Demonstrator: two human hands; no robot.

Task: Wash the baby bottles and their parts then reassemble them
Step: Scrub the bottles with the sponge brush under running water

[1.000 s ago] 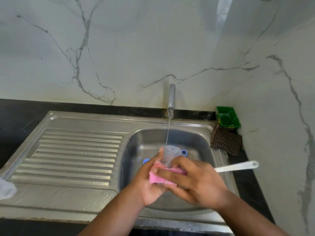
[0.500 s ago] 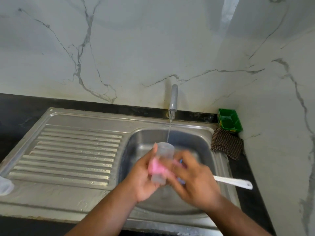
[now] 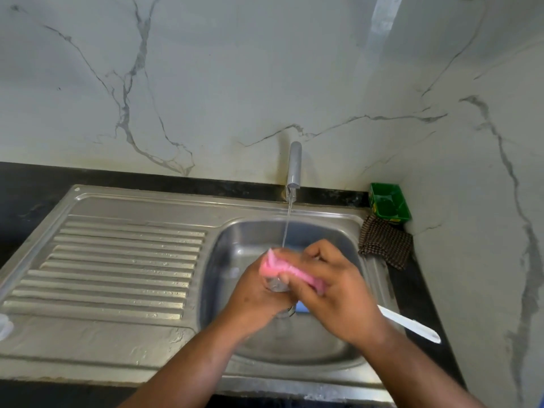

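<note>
center frame over the sink [image 3: 232, 254]: left hand [image 3: 256, 295] grips the clear bottle [image 3: 276, 285], right hand [image 3: 335, 293] clamps the pink sponge [image 3: 279, 266] round it. brush handle [image 3: 409, 323] crosses the right rim by the wrist; drainboard [image 3: 117, 260] spreads left.

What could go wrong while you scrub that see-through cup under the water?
The wet clear cup, gripped in the left hand while the right hand holds the pink sponge against it, could slip into the sink. Water from the tap might splash off it. The white handle beside the right hand could get knocked off the edge.
</note>
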